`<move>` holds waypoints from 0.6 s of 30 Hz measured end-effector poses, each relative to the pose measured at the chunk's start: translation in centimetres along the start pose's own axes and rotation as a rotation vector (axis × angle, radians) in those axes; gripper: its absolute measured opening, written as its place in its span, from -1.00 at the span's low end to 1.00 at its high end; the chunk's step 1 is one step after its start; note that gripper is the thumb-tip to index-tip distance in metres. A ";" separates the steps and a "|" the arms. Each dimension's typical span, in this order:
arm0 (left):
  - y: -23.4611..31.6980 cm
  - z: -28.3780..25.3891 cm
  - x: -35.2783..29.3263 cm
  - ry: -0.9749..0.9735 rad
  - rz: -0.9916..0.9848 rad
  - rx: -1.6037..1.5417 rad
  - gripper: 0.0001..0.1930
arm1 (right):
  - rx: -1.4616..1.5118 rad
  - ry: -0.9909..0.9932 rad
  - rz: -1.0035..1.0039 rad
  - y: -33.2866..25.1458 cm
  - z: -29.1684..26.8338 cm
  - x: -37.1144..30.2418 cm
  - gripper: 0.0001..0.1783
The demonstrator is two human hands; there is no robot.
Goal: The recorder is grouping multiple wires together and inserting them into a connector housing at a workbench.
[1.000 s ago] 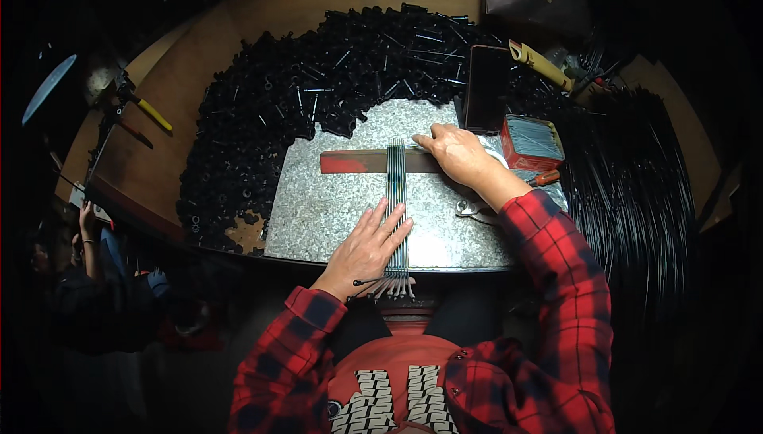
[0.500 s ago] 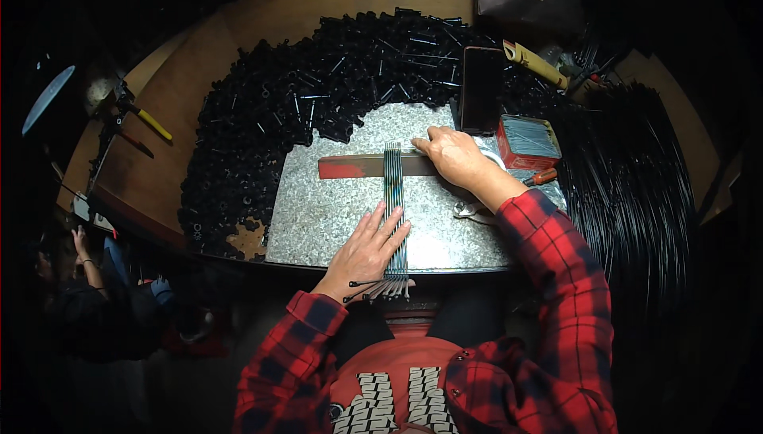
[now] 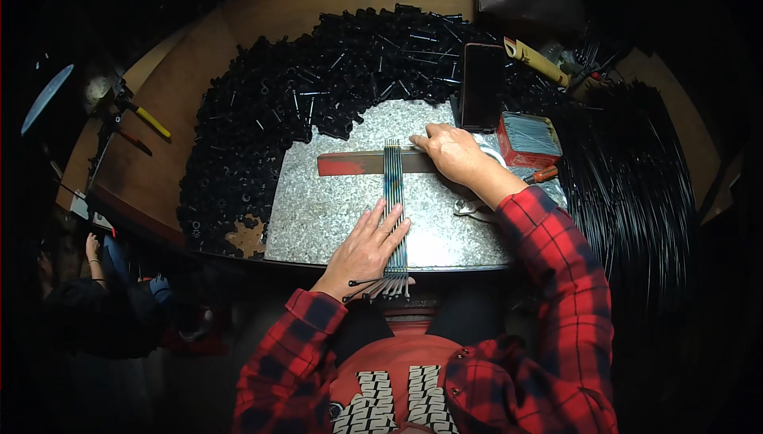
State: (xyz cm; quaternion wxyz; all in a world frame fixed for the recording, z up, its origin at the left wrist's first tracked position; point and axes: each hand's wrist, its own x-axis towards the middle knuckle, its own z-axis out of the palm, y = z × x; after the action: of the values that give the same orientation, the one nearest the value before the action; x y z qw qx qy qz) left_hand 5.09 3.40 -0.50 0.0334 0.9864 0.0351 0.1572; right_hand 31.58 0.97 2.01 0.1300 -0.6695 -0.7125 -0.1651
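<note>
A row of thin metal rods point(image 3: 394, 187) lies side by side across a flat bar point(image 3: 347, 164) with a red-painted left end. Their near ends, dark and knobbed, fan out past the table's front edge. My left hand point(image 3: 364, 251) rests flat on the near part of the rods, fingers stretched out. Beside their far ends, my right hand point(image 3: 455, 156) is closed over the right part of the bar, thumb and fingers bent together. Whatever it grips is too hidden to make out. Beneath everything is a grey speckled board point(image 3: 318, 219).
Small black parts point(image 3: 262, 116) are heaped around the board's left and far sides. At right are a dark phone point(image 3: 482, 88), a red box of thin pins point(image 3: 528, 140), an orange-handled screwdriver point(image 3: 543, 175), pliers point(image 3: 470, 210) and long black rods point(image 3: 636, 187). Another person's hand point(image 3: 93, 247) shows far left.
Both my hands and the row of rods stay practically in place. The view has shifted very slightly. At far left, the other person's arm has moved a little.
</note>
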 end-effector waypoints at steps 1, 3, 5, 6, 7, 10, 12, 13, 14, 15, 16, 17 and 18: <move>0.0 -0.1 0.0 0.001 0.000 -0.011 -0.11 | -0.006 0.012 -0.006 0.1 0.1 0.0 -0.75; 0.0 0.0 0.0 0.003 0.000 -0.022 -0.11 | -0.013 0.023 -0.012 0.0 0.3 -0.1 -0.73; 0.0 -0.1 0.0 0.013 -0.003 -0.065 -0.11 | -0.019 0.022 -0.025 -0.2 0.3 0.1 -0.71; 0.0 0.0 0.0 0.013 -0.001 -0.065 -0.11 | -0.021 0.022 -0.024 -0.2 0.3 0.1 -0.71; 0.0 0.1 0.0 0.011 0.002 -0.053 -0.11 | -0.007 0.021 -0.021 -0.2 0.3 0.1 -0.71; 0.2 -0.2 0.2 0.013 -0.006 -0.070 -0.11 | 0.050 0.042 -0.007 0.1 0.6 0.2 -0.74; 0.1 0.0 0.0 0.017 -0.024 -0.098 -0.11 | 0.098 0.062 -0.001 0.2 0.8 0.5 -0.76; -0.2 0.4 -0.2 0.012 -0.014 -0.063 -0.10 | 0.084 0.043 0.016 0.4 0.7 0.6 -0.79; -0.3 0.6 -0.2 0.009 0.002 -0.031 -0.10 | 0.064 0.021 0.037 0.7 0.5 0.6 -0.82; -0.3 0.6 -0.2 0.009 0.007 -0.036 -0.10 | 0.061 0.018 0.041 0.9 0.5 0.6 -0.82; -0.4 0.6 -0.3 0.008 0.001 -0.040 -0.10 | 0.064 0.030 0.031 1.0 0.6 0.6 -0.87; -0.5 0.6 -0.3 0.007 -0.005 -0.043 -0.10 | 0.067 0.041 0.020 1.0 0.8 0.7 -0.91; -0.6 0.8 -0.4 0.011 0.005 -0.005 -0.11 | 0.076 0.054 0.002 1.0 0.8 0.7 -0.89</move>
State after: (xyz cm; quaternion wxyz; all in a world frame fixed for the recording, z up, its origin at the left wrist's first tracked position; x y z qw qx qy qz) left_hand 4.90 3.96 -1.39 0.0353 0.9855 0.0327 0.1626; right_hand 32.60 1.98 1.58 0.1745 -0.6603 -0.7137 -0.1557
